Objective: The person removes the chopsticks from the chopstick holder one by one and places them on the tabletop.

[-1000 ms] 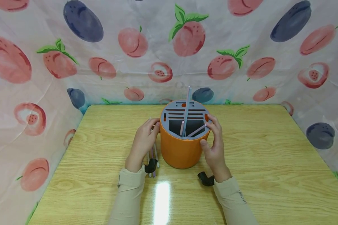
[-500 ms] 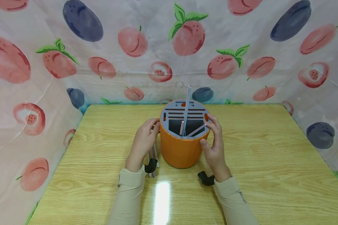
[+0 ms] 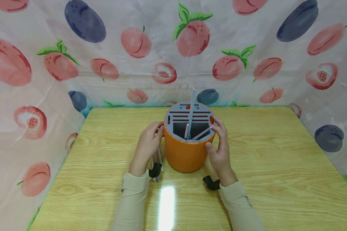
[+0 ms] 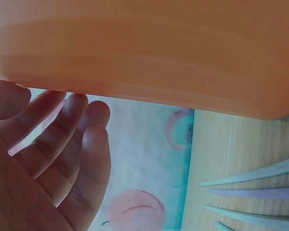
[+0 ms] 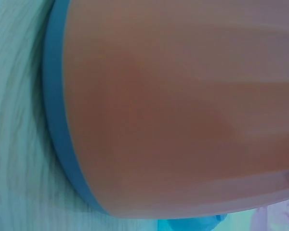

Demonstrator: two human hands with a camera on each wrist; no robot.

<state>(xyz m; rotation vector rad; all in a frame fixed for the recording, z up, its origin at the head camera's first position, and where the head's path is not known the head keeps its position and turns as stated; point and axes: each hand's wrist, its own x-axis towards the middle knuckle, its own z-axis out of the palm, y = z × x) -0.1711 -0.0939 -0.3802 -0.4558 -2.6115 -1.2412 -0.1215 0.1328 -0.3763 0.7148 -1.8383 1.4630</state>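
Observation:
An orange round knife holder (image 3: pixel 186 157) with a grey slotted top (image 3: pixel 173 128) stands upright on the table. One tall light-blue chopstick (image 3: pixel 192 107) rises from its large front opening, beside two pinkish ones leaning lower. My left hand (image 3: pixel 146 142) touches the holder's left side; in the left wrist view its loosely bent fingers (image 4: pixel 94 154) have only some tips at the wall. On the other side, my right hand (image 3: pixel 222 154) holds the rim, thumb in front and fingers curved over the edge. Orange wall (image 5: pixel 159 110) fills most of the right wrist view, hiding that hand.
Several pale and purple chopsticks (image 4: pixel 260 220) lie on the wooden table (image 3: pixel 277 166), left of the holder and partly under my left wrist. A fruit-print cloth (image 3: pixel 104 89) borders the back and both sides. A black wrist piece (image 3: pixel 211 183) sits at my right cuff.

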